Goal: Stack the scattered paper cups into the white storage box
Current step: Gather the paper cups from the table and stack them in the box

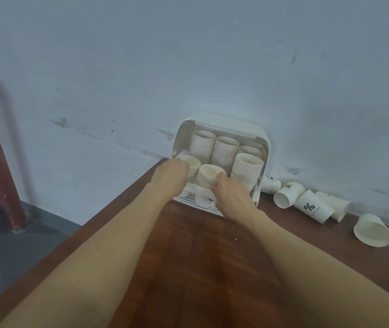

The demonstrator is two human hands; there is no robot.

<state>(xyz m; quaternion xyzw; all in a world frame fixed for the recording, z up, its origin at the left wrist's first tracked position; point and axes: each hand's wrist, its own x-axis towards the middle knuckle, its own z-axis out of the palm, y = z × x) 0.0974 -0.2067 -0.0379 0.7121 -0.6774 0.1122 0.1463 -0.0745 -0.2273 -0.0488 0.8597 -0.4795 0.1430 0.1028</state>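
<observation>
The step in hand appears to be seating cup stacks in the white storage box (pixel 261 140), at the far edge of the table (pixel 188 245) against the wall. The left hand (pixel 171 177) has its grip closed round the front-left stack (pixel 192 163); the right hand (pixel 230 194) pinches the middle stack (pixel 209 176). Next, both grips should release and reach right for the loose cups (pixel 311 204) lying on their sides, well apart from either hand.

Left hand (pixel 173 175), right hand (pixel 230 192) grip cup stacks (pixel 209 176) in box (pixel 263 138).
</observation>
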